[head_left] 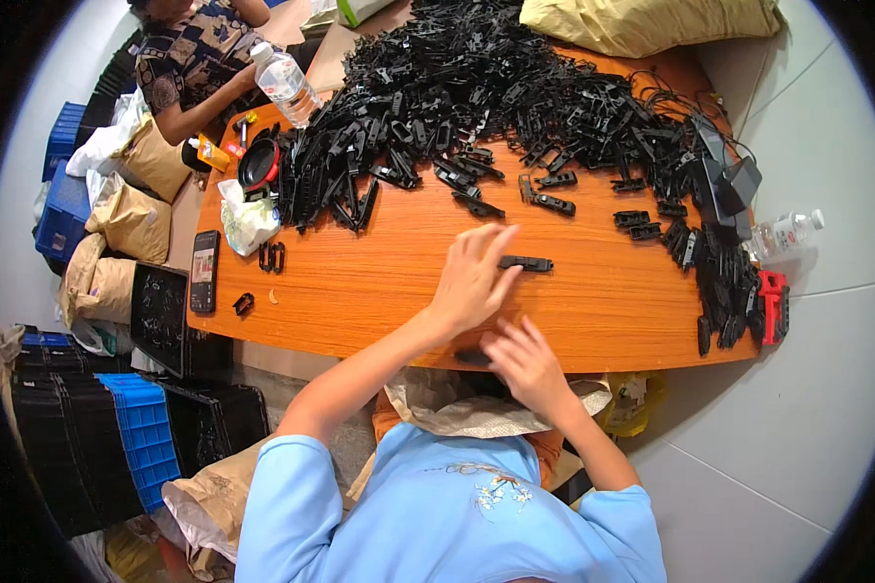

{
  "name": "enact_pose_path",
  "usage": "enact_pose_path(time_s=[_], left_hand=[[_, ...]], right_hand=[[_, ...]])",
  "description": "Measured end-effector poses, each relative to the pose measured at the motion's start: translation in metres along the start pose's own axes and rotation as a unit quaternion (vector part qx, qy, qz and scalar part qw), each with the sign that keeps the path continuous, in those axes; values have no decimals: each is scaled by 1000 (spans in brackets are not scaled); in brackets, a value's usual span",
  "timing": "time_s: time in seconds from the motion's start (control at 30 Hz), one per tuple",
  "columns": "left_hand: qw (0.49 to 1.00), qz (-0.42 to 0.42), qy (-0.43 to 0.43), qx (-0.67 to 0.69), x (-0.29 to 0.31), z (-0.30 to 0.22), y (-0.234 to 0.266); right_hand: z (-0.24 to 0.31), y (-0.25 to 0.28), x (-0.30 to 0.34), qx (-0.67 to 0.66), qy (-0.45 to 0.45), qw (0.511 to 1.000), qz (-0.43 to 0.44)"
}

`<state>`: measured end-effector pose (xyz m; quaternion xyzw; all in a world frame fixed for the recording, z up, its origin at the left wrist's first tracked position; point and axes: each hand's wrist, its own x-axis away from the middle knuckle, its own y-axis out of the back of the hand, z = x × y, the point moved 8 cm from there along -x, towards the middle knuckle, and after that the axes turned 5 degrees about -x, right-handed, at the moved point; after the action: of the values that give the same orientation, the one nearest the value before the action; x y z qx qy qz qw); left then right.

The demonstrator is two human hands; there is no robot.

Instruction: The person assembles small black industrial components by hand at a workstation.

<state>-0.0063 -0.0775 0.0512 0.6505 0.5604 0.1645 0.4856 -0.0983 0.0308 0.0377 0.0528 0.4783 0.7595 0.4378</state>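
Observation:
My left hand (470, 282) reaches over the middle of the wooden table, its fingers stretched and apart. By its fingertips lies a slim black plastic part (533, 263), flat on the wood. Lower and to the right, my right hand (525, 364) is at the table's near edge, a little blurred, with its fingers spread. A second dark part (472, 358) shows as a smear just left of that hand; I cannot tell whether they touch. Below the edge, across my lap, an open woven sack (437, 413) gapes.
A big heap of black plastic parts (457, 83) covers the far side, with smaller groups (724, 301) along the right. A phone (203, 272), a plastic bottle (284, 85) and a red-rimmed round container (259, 163) stand left. Another person (199, 68) sits at far left, beside crates and sacks.

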Motion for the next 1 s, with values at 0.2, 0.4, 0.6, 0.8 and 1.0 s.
enact_pose_path(time_s=[0.2,0.4,0.6,0.8,1.0], left_hand=[[982,106,-133,-77,-17,-22,-43],[936,269,214,-76,6,8,-20],[971,-52,-120,-198,-33,48,13],[970,-4,-193,-147,-24,38,-1],[988,48,-143,-15,-30,22,-5]], right_hand=[[24,12,16,7,48,997,63],[21,14,36,31,31,997,59],[16,37,26,37,12,999,-9],[-112,131,45,104,-258,917,-287],[-174,140,14,315,-249,897,-186]])
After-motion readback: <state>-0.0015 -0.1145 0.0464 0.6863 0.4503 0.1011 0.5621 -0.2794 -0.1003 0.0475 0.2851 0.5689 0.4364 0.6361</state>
